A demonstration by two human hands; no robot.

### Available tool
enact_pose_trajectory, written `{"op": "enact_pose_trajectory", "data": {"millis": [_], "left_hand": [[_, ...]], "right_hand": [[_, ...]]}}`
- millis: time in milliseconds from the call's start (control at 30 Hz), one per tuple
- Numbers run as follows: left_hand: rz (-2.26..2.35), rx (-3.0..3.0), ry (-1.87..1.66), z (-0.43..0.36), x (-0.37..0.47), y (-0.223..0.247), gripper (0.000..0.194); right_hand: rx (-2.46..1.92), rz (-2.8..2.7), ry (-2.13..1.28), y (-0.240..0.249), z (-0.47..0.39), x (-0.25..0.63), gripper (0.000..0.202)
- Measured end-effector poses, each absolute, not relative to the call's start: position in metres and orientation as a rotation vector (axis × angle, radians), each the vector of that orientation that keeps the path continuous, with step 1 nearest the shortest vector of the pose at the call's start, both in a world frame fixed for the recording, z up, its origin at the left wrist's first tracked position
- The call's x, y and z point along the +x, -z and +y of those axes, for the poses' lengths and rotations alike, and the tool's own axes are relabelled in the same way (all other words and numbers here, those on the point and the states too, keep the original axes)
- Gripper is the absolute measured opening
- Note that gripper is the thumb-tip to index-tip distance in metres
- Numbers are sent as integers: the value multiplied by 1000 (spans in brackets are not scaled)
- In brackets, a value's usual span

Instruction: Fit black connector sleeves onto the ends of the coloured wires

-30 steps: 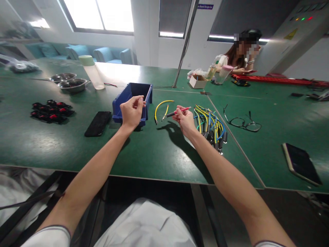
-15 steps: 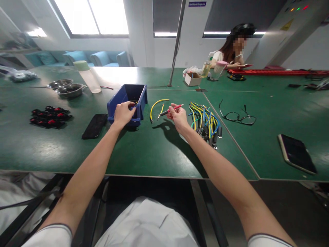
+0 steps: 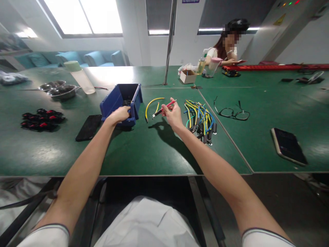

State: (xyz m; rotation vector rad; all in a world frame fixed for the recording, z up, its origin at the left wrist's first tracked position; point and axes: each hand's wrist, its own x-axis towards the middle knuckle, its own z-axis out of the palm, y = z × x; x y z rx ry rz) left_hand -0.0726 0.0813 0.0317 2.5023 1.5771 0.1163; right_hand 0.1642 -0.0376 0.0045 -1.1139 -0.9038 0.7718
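My left hand reaches over the front lip of a blue plastic bin. Its fingers are down inside, so their hold is hidden. In my right hand a short red wire with a black sleeve and a metal terminal at its lower end is pinched above the table. Just left of that hand, a curved yellow wire lies on the green surface, with a shorter yellow one beside it. A pile of yellow, blue and green wires with black-sleeved ends and ring terminals rests to the right.
Left of the bin lie a black phone and black-and-red parts. Metal bowls and a bottle stand behind. Eyeglasses and another phone are at right. A pole rises mid-table; a person sits across.
My left hand has gone deeper into the bin, its fingers dropping out of sight. My right hand still holds the red wire. The whole view has shifted slightly.
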Motion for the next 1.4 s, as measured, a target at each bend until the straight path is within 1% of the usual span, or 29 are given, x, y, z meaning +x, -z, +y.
{"op": "enact_pose_trajectory", "data": {"millis": [133,233,367,600,667,767,867,1100,1400], "left_hand": [[1657,2458,-33,83,-71,-30,28],[1674,2431,-58,84,-72,-28,27],[1662,2371,-174,85,-77,-24,29],[1695,2245,-475,80,-78,-21,31],[1716,2248,-461,76,-77,-24,32],[1749,2265,-350,68,-76,-31,34],[1766,2302,-268,62,-76,-38,40],[1834,2346,-279,56,-76,-40,46],[1902,2321,-271,51,-76,-40,52]], "right_hand": [[-1133,-908,-746,-4,-40,164,94],[-1165,-924,-718,-2,-42,162,98],[-1183,-959,-721,1,-45,159,102],[-1243,-1023,-701,3,-47,155,96],[-1275,-1044,-690,4,-47,154,95],[-1340,-1103,-645,8,-46,153,94],[-1386,-1154,-600,12,-45,152,97],[-1477,-1242,-519,13,-45,151,98],[-1596,-1298,-515,8,-48,148,96]]}}
